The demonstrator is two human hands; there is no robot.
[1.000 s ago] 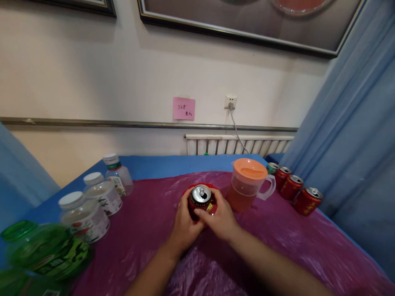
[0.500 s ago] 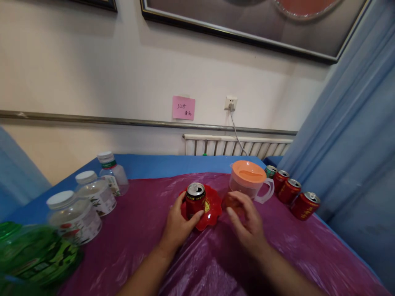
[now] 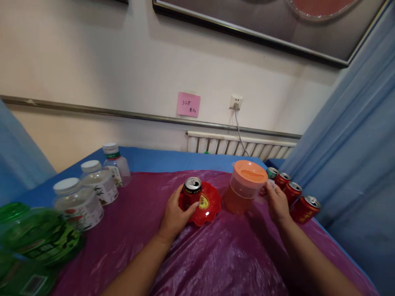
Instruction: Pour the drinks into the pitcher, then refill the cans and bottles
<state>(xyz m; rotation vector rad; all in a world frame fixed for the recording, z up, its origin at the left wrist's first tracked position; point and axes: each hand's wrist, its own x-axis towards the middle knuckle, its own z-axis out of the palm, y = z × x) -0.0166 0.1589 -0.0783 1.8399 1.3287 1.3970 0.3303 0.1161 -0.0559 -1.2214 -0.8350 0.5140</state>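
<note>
My left hand (image 3: 175, 216) is wrapped round a red drink can (image 3: 191, 195) with a black band and an opened silver top. The can stands upright over the left part of a red scalloped plate (image 3: 212, 199) with a yellow mark. Farther right, my right hand (image 3: 277, 202) is closed on the handle of a clear plastic pitcher (image 3: 242, 196). Under its orange lid the pitcher holds orange-tinted liquid. It is upright or nearly so; whether its base touches the table I cannot tell. My right fingers hide most of the handle.
Several cans (image 3: 305, 209) line the right edge by a blue curtain (image 3: 345, 164). White-capped jars (image 3: 78, 207) and a green bottle (image 3: 46, 234) stand at left. Purple plastic sheeting (image 3: 197, 263) covers the blue table; behind are a radiator (image 3: 216, 144) and wall.
My right hand has moved right, from in front of the pitcher to its handle, and closed on it. My left hand still holds the can. The view has shifted slightly.
</note>
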